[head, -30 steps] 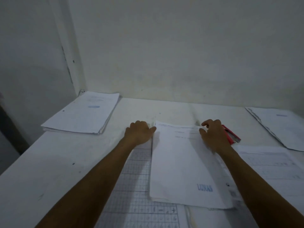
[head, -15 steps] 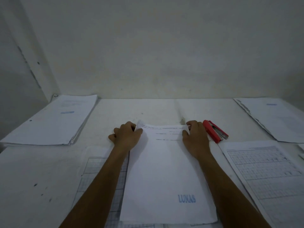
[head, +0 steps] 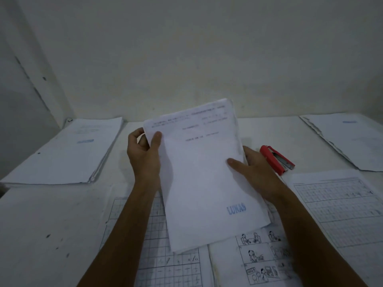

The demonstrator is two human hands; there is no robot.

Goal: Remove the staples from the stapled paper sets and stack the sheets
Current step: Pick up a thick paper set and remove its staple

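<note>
A white paper set (head: 203, 175) with a blue "LUNAS" stamp is lifted off the table and tilted toward me. My left hand (head: 144, 154) pinches its upper left corner, thumb on top. My right hand (head: 251, 168) grips its right edge, thumb on the front and fingers behind. A red staple remover (head: 275, 159) lies on the table just right of my right hand. A stack of sheets (head: 68, 152) lies at the far left, another paper stack (head: 348, 139) at the far right.
Loose sheets lie flat on the white table (head: 41, 224): a gridded sheet (head: 165, 266) under my forearms, a cartoon worksheet (head: 255, 264) at the bottom centre, a lined grid sheet (head: 342, 206) on the right. A wall rises right behind the table.
The paper set lay flat under both hands before; now both hands have raised it off the table and tilted its top edge up. The view also shifted slightly.
</note>
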